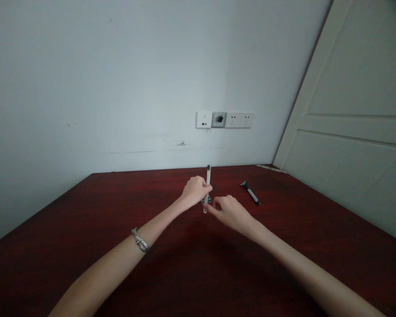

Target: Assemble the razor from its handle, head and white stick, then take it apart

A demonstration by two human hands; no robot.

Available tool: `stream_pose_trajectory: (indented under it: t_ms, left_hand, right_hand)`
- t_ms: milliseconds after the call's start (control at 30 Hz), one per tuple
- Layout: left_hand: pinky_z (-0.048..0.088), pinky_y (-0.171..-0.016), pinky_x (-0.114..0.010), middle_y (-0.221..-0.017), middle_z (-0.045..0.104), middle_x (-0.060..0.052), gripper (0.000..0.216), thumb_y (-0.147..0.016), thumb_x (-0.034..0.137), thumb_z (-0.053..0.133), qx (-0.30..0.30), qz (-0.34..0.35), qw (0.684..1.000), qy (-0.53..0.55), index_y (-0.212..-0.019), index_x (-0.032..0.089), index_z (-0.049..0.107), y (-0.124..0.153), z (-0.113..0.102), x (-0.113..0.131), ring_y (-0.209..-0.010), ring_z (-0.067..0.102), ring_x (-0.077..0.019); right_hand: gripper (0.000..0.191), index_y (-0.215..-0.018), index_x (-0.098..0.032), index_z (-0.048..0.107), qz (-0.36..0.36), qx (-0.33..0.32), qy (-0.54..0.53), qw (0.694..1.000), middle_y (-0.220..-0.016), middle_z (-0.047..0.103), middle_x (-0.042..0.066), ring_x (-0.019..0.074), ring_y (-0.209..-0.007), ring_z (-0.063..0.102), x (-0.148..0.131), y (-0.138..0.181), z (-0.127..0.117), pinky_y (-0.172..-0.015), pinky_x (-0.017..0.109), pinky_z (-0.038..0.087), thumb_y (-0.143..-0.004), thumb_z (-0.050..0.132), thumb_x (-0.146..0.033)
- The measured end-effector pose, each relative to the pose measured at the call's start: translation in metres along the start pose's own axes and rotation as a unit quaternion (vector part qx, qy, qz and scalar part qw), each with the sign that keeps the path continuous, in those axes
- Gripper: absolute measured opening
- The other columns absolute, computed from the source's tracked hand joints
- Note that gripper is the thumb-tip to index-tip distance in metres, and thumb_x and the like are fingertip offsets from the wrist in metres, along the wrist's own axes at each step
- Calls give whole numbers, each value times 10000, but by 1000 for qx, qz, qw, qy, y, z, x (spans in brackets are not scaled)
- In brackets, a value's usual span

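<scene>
My left hand [195,189] is closed around a slim pale stick [208,176] with a dark tip, held nearly upright over the table. My right hand [231,211] has its thumb and forefinger pinched at the stick's lower end, and its other fingers are curled. A small round end shows just below those fingertips. Behind the stick, between the hands, is a small dark bluish piece, mostly hidden; I cannot make out what it is. To the right of my hands lies a razor [251,193] with a grey and black handle, touched by neither hand.
The dark red wooden table [125,207] reaches back to a pale wall. On the wall are white sockets [239,120] and a grey outlet [219,119] with something black in it. A thin pale strip [271,168] lies at the back right edge, beside a white panelled door [353,127].
</scene>
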State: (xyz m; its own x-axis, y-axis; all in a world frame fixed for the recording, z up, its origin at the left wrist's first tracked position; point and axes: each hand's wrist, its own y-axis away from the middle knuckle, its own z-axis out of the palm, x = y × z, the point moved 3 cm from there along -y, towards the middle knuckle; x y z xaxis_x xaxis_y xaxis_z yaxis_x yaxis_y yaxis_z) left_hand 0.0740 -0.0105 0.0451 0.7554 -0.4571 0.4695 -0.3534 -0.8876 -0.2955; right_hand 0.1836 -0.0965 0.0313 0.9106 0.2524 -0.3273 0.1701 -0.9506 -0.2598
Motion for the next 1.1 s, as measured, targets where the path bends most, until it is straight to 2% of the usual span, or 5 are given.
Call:
stream_pose_trajectory:
  t_ms: [333, 633, 767, 933, 1100]
  left_hand:
    - [410, -592, -257, -582, 631, -62, 253, -737, 331, 561, 28, 10, 997, 65, -578, 154, 647, -11, 15, 20, -579, 585, -163]
    - [361, -528, -238, -543, 606, -33, 255, -724, 341, 593, 66, 15, 985, 157, -571, 142, 637, -30, 31, 26, -537, 541, -133]
    - [351, -530, -235, -543, 603, -29, 265, -742, 348, 594, 77, 42, 977, 195, -594, 135, 648, -39, 39, 36, -531, 522, -123]
    - [338, -535, -232, -566, 607, -23, 320, -783, 372, 546, 72, 101, 963, 238, -612, 124, 654, -45, 45, 47, -515, 490, -107]
    - [317, -534, -238, -521, 573, -12, 381, -805, 401, 492, 65, 106, 965, 230, -588, 125, 641, -52, 43, 35, -504, 468, -111]
  right_hand:
    - [355, -820, -123, 668, 57, 12, 146, 988, -800, 681, 155, 274, -765, 661, 5, -2, -8, -641, 311, 445, -874, 422, -373]
    - [362, -809, -80, 625, 57, 49, 246, 966, -740, 674, 179, 278, -704, 678, 11, -2, -14, -552, 299, 479, -913, 309, -224]
    - [362, -817, -81, 606, 66, 58, 257, 963, -725, 673, 175, 282, -682, 678, 24, -4, -19, -529, 293, 462, -921, 296, -237]
    - [336, -798, -123, 592, 88, 63, 239, 965, -721, 677, 139, 257, -659, 673, 60, 5, -30, -531, 269, 415, -921, 324, -286]
    - [383, -705, -164, 598, 143, 51, 186, 971, -679, 673, 110, 218, -628, 656, 133, 25, -43, -527, 256, 357, -906, 337, -360]
